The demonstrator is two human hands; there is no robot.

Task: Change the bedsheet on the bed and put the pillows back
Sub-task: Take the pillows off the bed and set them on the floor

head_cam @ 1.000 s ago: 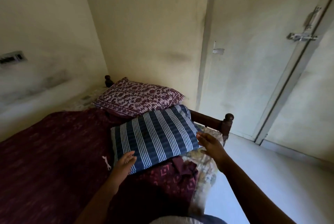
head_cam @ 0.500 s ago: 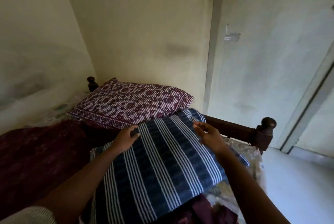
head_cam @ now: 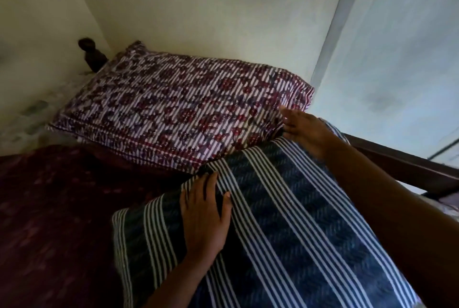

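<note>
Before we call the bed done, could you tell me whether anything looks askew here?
The blue pillow lies slanted against the red pillow, not squared with it; the left hand and right hand are on it.

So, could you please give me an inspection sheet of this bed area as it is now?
Surface: dark red bedsheet covers the bed.
Job's things: red patterned pillow at the head by the wall; blue striped pillow in front, its far edge against it.
Clutter: nothing seen.
Hands: left hand flat on the blue striped pillow; right hand at its far corner, grip unclear.
Cables: nothing seen.
Surroundings: pale walls, wooden bedpost in the corner, wooden rail on the right.
</note>
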